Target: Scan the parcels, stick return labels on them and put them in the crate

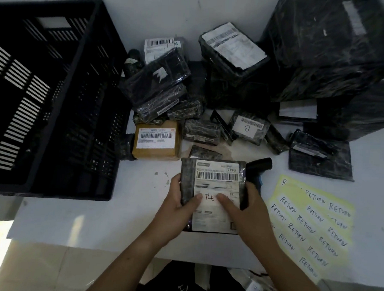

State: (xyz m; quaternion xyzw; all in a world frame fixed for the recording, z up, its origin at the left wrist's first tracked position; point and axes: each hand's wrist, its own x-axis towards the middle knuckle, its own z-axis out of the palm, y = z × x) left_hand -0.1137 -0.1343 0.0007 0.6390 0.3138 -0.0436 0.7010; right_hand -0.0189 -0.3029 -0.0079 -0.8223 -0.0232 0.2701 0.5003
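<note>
You hold a flat black plastic-wrapped parcel (213,184) in both hands over the near part of the white table (82,217), its white shipping label and barcode facing up at you. Your left hand (176,209) grips the parcel's left edge, fingers curled underneath and thumb laid on top. Your right hand (243,211) grips the right edge the same way. Both thumbs press on a white handwritten return label (209,197) in the middle of the shipping label; only the letters "RE" show between them. A black handheld scanner (260,165) lies just behind the parcel's right corner; you cannot tell whether your right fingers touch it. To your right, near the right hand, lies a pale yellow sheet of "RETURN" stickers (311,225), flat on the table. The large black slatted plastic crate (94,129) stands at the left, well apart from the parcel. Between the crate and a big black film-wrapped box (336,52) at the far right sits a heap of small black wrapped parcels (165,86), with a brown cardboard parcel (156,141) at its near edge, just beside the crate.
</note>
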